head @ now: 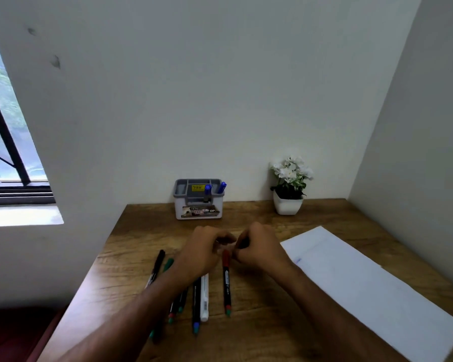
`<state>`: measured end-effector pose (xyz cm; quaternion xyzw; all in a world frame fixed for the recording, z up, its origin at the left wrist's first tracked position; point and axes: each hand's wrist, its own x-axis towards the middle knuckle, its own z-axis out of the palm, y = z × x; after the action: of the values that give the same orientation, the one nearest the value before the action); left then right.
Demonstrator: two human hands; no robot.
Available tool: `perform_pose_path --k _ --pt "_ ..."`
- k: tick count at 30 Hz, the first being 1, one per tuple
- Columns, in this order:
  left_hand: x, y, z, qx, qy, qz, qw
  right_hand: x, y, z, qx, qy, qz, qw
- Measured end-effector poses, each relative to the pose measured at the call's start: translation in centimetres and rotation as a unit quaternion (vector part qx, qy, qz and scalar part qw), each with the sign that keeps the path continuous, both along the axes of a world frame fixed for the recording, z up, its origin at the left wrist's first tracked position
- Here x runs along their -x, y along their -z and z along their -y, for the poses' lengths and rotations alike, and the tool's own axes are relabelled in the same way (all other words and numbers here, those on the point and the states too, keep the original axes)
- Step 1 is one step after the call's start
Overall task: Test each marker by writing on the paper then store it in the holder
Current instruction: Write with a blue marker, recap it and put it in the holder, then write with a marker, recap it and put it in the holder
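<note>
Both hands meet over the middle of the wooden desk [246, 322], knuckles toward the camera. Left hand [203, 253] has its fingers curled in; right hand [259, 248] likewise curled. Something small and blurred sits between their fingertips, likely a marker or its cap, but can't tell which hand grips what.

Red-capped marker [226, 282] lies on the desk just below the hands, cap end at the fingertips, pointing toward the camera. Can't tell if a finger touches it.

To its left, a loose row of markers on the desk: white marker [204, 299], a dark marker [196, 304] touching it, a black marker [156, 267] farthest left, a green-capped marker [168, 264] partly hidden under the left forearm. More lie under the forearm, count unclear.

Holder [198, 199], grey-and-white box with compartments, stands at the back edge against the wall. Two blue markers [208, 190] stand upright in its right side.

White paper [372, 291] lies at the right of the desk, angled, a faint blue mark near its left edge. Potted white flowers [289, 185] sit in the back right corner. Window [3, 126] at left.
</note>
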<state>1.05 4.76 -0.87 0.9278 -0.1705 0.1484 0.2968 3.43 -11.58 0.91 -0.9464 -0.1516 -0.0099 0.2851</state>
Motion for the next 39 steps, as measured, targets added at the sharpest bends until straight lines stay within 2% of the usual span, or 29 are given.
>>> perform_pose_path --k 3,11,16,24,29,39 --pt "0.4 0.2 -0.1 -0.030 0.027 -0.004 0.999 1.3 0.4 -0.2 0.006 0.008 -0.040 0.999" --pt "0.4 0.1 -0.2 -0.057 0.049 -0.020 0.997 3.0 0.1 -0.6 0.028 0.014 -0.033 0.999" --pt "-0.1 -0.5 0.3 -0.025 0.024 -0.018 0.999 2.0 -0.5 0.6 -0.002 0.036 -0.028 0.999" --pt "-1.4 -1.5 2.9 0.018 0.065 0.008 0.998 1.6 -0.2 3.8 -0.026 -0.018 0.000 1.000" --pt "-2.0 -1.5 4.2 0.036 0.056 0.029 0.997 1.6 -0.3 4.7 -0.027 -0.051 -0.001 0.998" --pt "-2.9 -1.1 5.2 0.039 0.014 -0.001 0.999 0.8 0.0 6.5 -0.007 0.000 0.010 1.000"
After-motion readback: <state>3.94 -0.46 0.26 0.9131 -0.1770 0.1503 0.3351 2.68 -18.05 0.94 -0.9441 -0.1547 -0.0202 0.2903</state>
